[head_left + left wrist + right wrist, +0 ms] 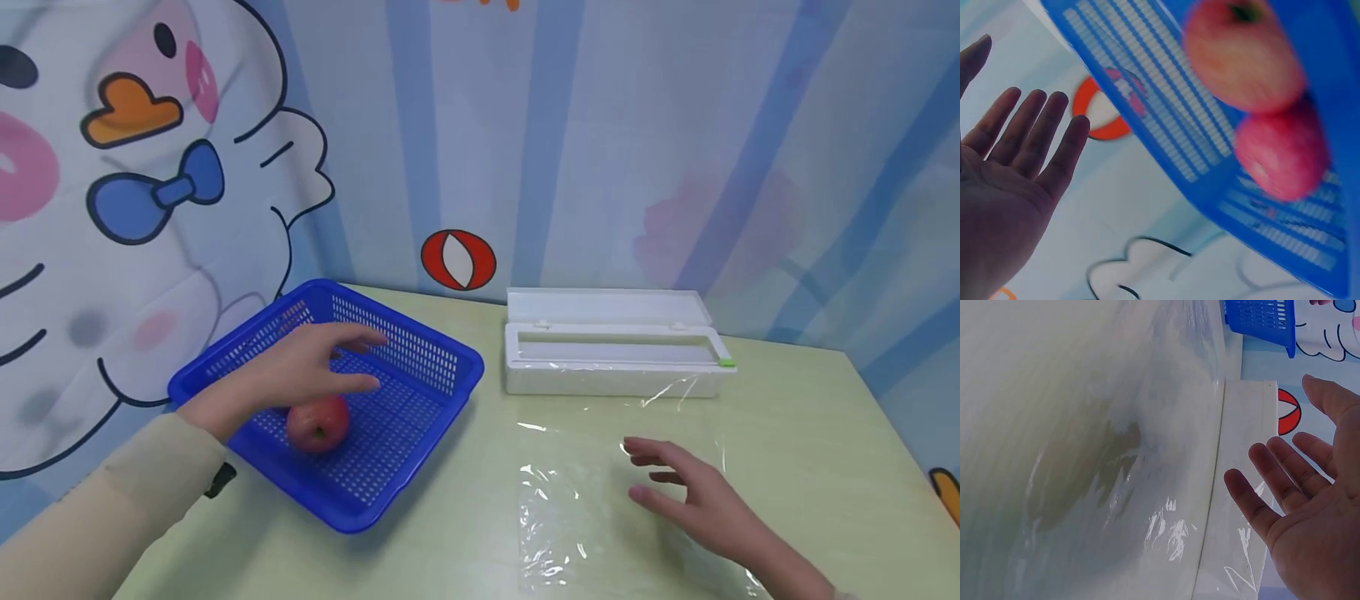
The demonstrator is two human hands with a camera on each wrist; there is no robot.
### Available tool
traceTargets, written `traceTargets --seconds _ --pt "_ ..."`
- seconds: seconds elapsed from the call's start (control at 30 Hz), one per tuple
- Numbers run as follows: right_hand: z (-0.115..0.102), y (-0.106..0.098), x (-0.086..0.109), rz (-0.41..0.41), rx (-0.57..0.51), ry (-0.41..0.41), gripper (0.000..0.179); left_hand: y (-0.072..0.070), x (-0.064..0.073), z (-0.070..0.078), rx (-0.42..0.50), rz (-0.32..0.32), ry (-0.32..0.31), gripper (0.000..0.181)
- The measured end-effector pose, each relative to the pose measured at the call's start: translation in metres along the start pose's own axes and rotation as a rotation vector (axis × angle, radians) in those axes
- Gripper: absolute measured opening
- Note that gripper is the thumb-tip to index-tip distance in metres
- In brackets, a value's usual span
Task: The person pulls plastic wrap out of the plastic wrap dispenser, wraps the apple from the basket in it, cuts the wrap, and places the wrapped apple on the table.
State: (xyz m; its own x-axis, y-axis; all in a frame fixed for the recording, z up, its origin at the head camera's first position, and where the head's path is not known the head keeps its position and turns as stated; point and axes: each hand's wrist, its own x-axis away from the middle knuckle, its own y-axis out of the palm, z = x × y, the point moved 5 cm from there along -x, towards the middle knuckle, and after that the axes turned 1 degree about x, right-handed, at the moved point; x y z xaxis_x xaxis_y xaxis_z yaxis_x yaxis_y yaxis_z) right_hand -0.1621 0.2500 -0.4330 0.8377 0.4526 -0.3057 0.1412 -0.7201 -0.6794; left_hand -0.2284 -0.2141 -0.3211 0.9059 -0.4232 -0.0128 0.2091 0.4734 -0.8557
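My left hand (303, 367) hovers over the blue plastic basket (442, 433), its fingers relaxed and holding nothing. Beneath it a red apple (318, 423) lies in the basket. The left wrist view shows two apples side by side there, a paler one (1244, 53) and a redder one (1285, 150). My right hand (701, 500) is above a sheet of clear plastic wrap (555, 508) spread on the table, fingers loosely bent, nothing in them. The wrap runs up to a white cling film dispenser (615, 379), whose lid (607, 307) stands up.
A small green piece (726, 362) sits at the dispenser's right end. The pale table (810, 433) ends against a cartoon-printed backdrop (600, 150). The basket stands left of the dispenser, close to the backdrop.
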Motion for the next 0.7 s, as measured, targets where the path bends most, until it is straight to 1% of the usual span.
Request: traceTargets --seconds 0.2,0.37,0.53,0.7 --pt "0.0 0.002 0.002 -0.016 0.001 0.012 0.052 -0.012 0.006 -0.035 -0.046 0.02 -0.082 0.062" --pt "-0.001 0.004 0.002 -0.012 0.005 -0.005 0.055 -0.019 0.009 -0.061 -0.068 0.021 -0.125 0.063" --pt "-0.001 0.005 0.002 -0.014 0.002 -0.007 0.056 -0.024 0.007 -0.081 -0.113 0.003 -0.155 0.067" --pt "0.0 0.008 0.002 -0.02 -0.002 -0.005 0.056 -0.023 0.011 -0.097 -0.146 -0.046 -0.205 0.069"
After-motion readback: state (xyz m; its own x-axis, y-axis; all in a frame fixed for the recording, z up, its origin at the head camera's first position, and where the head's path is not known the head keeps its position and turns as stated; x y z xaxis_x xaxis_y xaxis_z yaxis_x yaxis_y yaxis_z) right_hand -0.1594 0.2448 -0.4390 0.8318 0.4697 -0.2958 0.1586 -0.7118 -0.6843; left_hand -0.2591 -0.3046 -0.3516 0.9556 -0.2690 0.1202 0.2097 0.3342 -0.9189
